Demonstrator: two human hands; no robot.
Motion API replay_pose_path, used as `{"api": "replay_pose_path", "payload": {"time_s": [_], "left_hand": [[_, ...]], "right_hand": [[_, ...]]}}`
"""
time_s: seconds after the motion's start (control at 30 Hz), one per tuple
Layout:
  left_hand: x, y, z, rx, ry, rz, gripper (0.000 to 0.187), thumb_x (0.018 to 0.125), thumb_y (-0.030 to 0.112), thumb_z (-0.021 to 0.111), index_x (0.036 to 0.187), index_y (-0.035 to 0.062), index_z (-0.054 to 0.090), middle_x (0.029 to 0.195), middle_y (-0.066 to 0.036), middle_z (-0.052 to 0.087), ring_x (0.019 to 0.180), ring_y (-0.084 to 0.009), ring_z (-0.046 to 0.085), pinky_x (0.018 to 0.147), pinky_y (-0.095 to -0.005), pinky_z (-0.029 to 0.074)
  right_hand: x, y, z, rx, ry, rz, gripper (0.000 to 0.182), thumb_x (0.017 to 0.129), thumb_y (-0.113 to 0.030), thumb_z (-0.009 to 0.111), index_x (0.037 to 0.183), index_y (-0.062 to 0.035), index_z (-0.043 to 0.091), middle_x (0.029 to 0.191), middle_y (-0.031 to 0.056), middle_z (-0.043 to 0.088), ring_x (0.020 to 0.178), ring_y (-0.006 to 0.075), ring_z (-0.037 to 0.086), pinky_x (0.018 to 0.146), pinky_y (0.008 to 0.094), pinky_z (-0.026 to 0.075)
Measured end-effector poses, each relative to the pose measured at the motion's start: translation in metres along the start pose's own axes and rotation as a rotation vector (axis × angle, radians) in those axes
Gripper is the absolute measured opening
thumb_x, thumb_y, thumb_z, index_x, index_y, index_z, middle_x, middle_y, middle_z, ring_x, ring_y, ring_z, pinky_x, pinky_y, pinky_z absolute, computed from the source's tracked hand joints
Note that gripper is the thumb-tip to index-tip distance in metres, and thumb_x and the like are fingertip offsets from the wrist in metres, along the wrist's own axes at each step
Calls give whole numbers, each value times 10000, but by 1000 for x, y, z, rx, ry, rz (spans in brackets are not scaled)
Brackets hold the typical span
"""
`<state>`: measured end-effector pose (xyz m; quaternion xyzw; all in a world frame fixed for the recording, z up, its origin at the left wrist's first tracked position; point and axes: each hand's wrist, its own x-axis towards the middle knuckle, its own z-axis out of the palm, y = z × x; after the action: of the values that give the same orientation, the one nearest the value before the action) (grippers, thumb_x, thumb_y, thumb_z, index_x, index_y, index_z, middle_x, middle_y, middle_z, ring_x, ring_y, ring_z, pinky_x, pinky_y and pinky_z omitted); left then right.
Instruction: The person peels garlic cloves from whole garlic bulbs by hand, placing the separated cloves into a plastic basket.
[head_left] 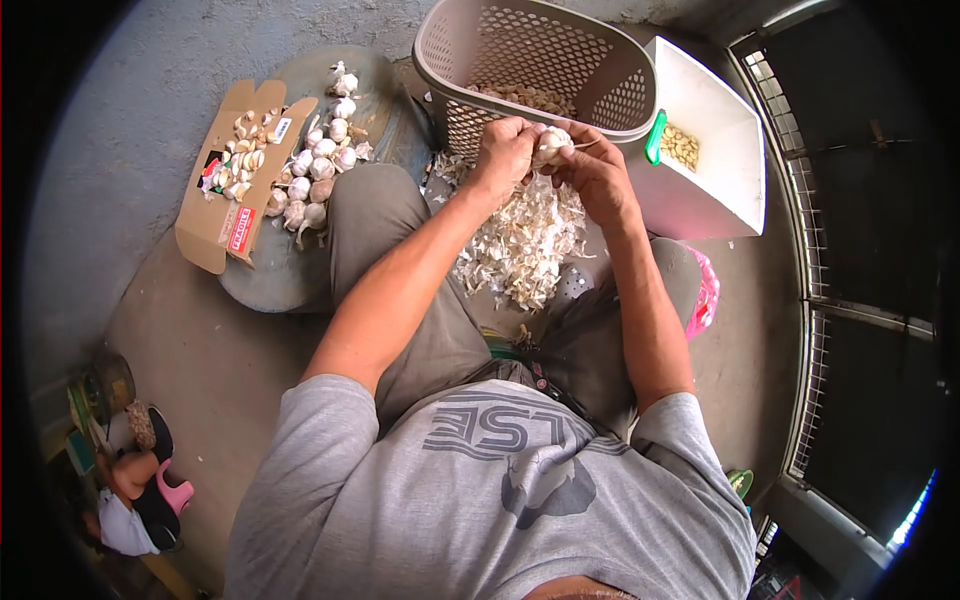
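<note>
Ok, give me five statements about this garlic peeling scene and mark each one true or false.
1. Both hands, the left hand and the right hand, hold one garlic bulb between them. True.
2. The pile of garlic skins lies inside the white box. False: it lies on the floor between the person's legs.
3. Whole garlic bulbs lie beside the flattened cardboard box. True.
4. The perforated basket is upside down. False: it stands with its opening up, tilted, and something pale lies in it.
5. The white box holds yellowish cloves. True.
</note>
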<state>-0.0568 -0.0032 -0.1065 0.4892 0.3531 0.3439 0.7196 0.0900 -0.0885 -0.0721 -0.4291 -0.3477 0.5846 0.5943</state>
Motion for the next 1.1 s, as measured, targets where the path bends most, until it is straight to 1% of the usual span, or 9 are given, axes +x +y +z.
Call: {"api": "replay_pose_path", "payload": {"time_s": [0.17, 0.3, 0.43, 0.57, 0.7, 0.8, 0.97, 1.0, 1.1], "left_hand": [[-1, 4, 10, -74, -72, 85, 272, 1059, 286, 578, 1046, 29, 666, 684, 8, 617, 536, -66, 547, 464, -232, 470], [-9, 9, 14, 226, -5, 323, 242, 1038, 181, 583, 896, 4, 666, 647, -32, 622, 565, -94, 604, 462, -254, 480], [-21, 28, 12, 62, 32, 176, 264, 1027, 98, 566, 804, -30, 623, 622, -63, 611, 515, -110, 586, 443, -292, 468], [-4, 0, 4, 296, 103, 382, 123, 983, 90, 644, 951, -26, 670, 700, -9, 611, 595, -69, 555, 537, -269, 489], [1, -8, 6, 418, 41, 386, 332, 950, 136, 703, 1234, -15, 622, 887, -31, 641, 755, -106, 595, 670, -260, 509], [-3, -3, 10, 470, -46, 458, 302, 945, 140, 715, 1201, -10, 664, 946, -39, 652, 834, -127, 611, 773, -268, 515], [6, -7, 7, 181, -137, 403, 319, 964, 200, 700, 1193, -22, 687, 1024, -64, 692, 917, -173, 665, 831, -269, 534], [-3, 4, 8, -81, -257, 194, 349, 1008, 243, 643, 1237, -19, 654, 1037, -87, 705, 899, -187, 696, 783, -287, 570], [-8, 17, 7, -224, -179, -107, 347, 1049, 257, 573, 1277, -1, 615, 1014, -86, 715, 835, -175, 716, 718, -308, 602]], "right_hand": [[8, 10, -12, 194, 42, -15, 395, 1024, -194, 569, 1359, 10, 519, 1027, 114, 694, 820, 220, 692, 670, 338, 532], [8, 22, -15, 191, -38, -9, 430, 1054, -265, 555, 1386, 1, 490, 1116, 114, 670, 898, 233, 685, 762, 388, 570], [2, 19, -3, 248, -36, -4, 362, 1057, -285, 570, 1263, 11, 557, 1044, 115, 685, 813, 246, 700, 698, 412, 598], [7, 24, -21, 332, 16, 31, 414, 1072, -381, 523, 1185, 11, 594, 977, 116, 696, 763, 241, 699, 656, 390, 581], [11, 20, -25, 264, 137, 119, 528, 1059, -517, 489, 1106, -11, 633, 839, 98, 673, 633, 210, 656, 551, 349, 532], [8, 22, -21, 29, 162, 169, 579, 1036, -570, 503, 1095, -8, 624, 797, 87, 640, 565, 176, 602, 479, 310, 482], [13, 20, -15, -57, 111, 13, 407, 1030, -383, 618, 1145, 8, 612, 855, 62, 641, 650, 139, 615, 550, 284, 509], [14, 18, -15, -43, 117, -26, 362, 1022, -325, 656, 1152, 10, 612, 879, 58, 645, 682, 133, 623, 575, 278, 518], [16, 16, -14, -166, 192, -162, 328, 956, -149, 738, 1203, 19, 604, 981, 61, 664, 804, 123, 649, 663, 267, 532]]}}
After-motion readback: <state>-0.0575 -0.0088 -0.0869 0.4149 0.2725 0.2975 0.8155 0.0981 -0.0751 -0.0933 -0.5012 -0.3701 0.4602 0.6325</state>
